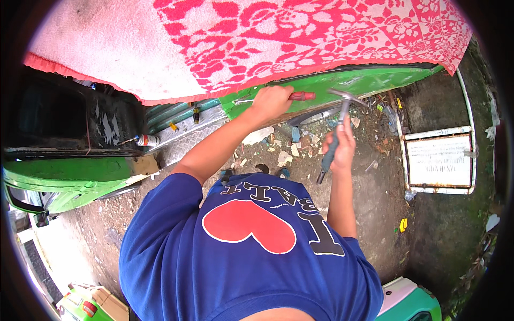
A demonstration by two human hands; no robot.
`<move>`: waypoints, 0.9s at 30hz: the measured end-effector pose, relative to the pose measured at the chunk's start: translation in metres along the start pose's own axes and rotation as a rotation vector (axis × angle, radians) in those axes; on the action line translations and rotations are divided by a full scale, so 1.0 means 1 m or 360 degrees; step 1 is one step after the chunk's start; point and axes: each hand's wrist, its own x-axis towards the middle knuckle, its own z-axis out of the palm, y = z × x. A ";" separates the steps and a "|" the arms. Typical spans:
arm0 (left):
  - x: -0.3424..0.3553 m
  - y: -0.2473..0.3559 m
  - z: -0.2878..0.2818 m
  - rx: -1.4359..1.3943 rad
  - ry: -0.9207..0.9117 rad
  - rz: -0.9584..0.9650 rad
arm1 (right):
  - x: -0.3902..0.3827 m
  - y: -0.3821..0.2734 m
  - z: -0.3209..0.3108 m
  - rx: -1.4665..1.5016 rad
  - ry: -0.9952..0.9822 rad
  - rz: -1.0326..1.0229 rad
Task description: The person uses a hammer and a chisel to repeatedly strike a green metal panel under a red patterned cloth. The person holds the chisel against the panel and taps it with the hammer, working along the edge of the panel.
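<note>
My left hand (272, 101) is closed around a screwdriver (303, 96) with a red handle. Its metal shaft sticks out to the left, along the edge of a green vehicle panel (369, 80). The tip lies close to the panel's left end; whether it touches cannot be made out. In my right hand (342, 143) is a hammer (347, 97), gripped by its dark grey handle, head up. The hammer's head is just right of the screwdriver's handle end, apart from it and in front of the panel.
A pink-and-red patterned cloth (267, 37) covers the top of the green bodywork. To the left are a metal tread plate (193, 134), another screwdriver (196, 115) and a spray can (148, 140). Broken chips (284, 158) litter the ground. A rusty white frame (439, 160) stands right.
</note>
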 end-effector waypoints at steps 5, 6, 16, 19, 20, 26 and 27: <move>0.003 -0.007 0.007 0.0005 0.0032 0.0003 | 0.004 -0.004 -0.011 0.0014 0.0036 -0.0036; 0.003 -0.005 0.007 -0.0006 0.0049 -0.0001 | -0.002 -0.012 -0.003 0.0103 0.0126 -0.0093; 0.007 -0.009 0.013 -0.0013 0.0022 -0.0039 | 0.014 0.008 0.000 -0.0167 -0.0016 0.0111; 0.006 -0.011 0.016 -0.0003 0.0044 -0.0036 | 0.015 0.006 -0.007 0.0039 0.0037 -0.0009; 0.006 -0.011 0.015 -0.0004 0.0055 -0.0035 | 0.016 0.004 -0.009 0.0154 0.0092 -0.0083; 0.009 -0.006 0.006 -0.0034 0.0141 -0.0093 | 0.012 0.034 0.005 -0.0055 -0.0210 0.0276; 0.007 -0.007 0.005 -0.0050 0.0113 -0.0089 | 0.008 0.037 0.007 0.0081 -0.0068 0.0206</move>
